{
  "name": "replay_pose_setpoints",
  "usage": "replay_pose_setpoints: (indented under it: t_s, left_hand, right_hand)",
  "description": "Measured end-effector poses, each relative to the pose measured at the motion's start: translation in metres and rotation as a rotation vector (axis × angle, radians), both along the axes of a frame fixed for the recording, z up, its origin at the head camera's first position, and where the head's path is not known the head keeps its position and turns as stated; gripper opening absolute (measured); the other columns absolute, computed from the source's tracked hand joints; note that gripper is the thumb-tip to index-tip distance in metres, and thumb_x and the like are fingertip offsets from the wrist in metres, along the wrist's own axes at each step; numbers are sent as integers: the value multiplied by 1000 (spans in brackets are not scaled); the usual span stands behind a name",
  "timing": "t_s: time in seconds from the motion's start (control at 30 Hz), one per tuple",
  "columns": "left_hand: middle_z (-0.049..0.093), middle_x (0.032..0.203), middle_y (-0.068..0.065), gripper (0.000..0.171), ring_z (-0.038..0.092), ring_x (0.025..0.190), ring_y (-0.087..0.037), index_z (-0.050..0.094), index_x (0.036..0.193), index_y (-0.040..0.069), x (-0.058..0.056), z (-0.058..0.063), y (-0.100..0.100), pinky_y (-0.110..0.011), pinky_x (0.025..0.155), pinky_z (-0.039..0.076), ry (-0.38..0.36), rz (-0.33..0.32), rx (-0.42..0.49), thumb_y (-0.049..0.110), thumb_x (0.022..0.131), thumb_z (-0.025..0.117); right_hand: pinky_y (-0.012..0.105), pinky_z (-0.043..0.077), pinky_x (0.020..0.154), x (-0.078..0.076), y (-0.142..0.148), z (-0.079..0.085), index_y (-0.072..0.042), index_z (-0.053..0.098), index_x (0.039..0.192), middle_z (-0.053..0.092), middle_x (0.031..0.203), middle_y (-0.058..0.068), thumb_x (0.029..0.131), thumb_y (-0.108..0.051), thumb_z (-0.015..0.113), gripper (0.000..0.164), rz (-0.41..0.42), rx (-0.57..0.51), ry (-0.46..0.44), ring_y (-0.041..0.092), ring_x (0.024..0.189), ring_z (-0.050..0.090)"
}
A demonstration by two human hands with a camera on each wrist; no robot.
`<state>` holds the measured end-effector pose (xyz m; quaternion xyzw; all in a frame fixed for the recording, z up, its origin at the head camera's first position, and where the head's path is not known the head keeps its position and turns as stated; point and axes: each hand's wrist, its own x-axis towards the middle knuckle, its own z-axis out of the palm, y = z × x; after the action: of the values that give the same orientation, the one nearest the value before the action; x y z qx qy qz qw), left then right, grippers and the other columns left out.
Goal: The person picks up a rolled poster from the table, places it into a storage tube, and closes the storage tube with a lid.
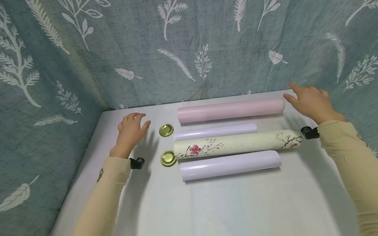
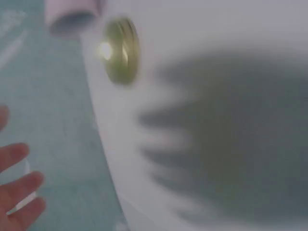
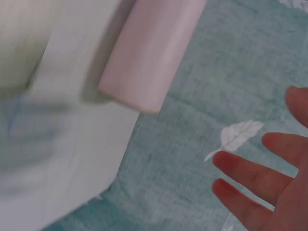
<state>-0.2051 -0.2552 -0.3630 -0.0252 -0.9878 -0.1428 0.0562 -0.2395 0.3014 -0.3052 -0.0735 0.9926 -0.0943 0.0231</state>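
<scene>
Above the table's left side hovers my left hand, its fingers loosely spread and holding nothing. The nearest thing to it is a gold jar lid; a second gold lid lies just below that one. My right hand is in the air past the right end of a pink roll, fingers apart and empty. Nearer to me lie a thin lilac roll, a cream roll with painted blossoms and a thicker lilac roll, roughly parallel. The cream roll's left end meets the lower lid.
A white table carries everything. Teal cloth with white leaf prints hangs behind it and along both sides. A black wrist camera sits on the left wrist, and another black camera on the right.
</scene>
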Motion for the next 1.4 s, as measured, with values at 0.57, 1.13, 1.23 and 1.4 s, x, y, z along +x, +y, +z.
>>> replay_pose_setpoints:
  t_s: [0.57,1.13,1.23,1.4]
  left_hand:
    - [58,92,5,32,53,82,-12,60,100,19,58,-19,57,-32,71,44,26,-133,371,46,90,46]
    - [63,79,4,24,55,74,-14,65,88,20,74,-8,99,-31,66,43,-400,-291,414,39,89,51]
    - [62,82,7,22,53,77,-11,66,88,21,74,-10,103,-32,71,43,-392,-314,386,39,88,52]
    - [61,87,15,21,54,85,-6,64,94,24,75,-16,107,-32,78,42,-437,-352,341,41,85,57]
  right_hand:
    - [59,24,92,26,-60,-21,-27,7,144,39,134,16,86,-60,37,73,6,-477,-57,39,123,31]
    - [43,31,97,52,-118,-31,-40,16,139,51,124,-1,87,-47,50,63,130,-812,1,19,118,43]
    - [41,30,98,55,-123,-35,-36,16,140,51,123,0,87,-45,51,64,136,-835,-13,19,117,44]
    - [39,31,98,51,-131,-51,-34,17,141,52,122,-1,87,-46,50,64,165,-838,-27,17,115,46]
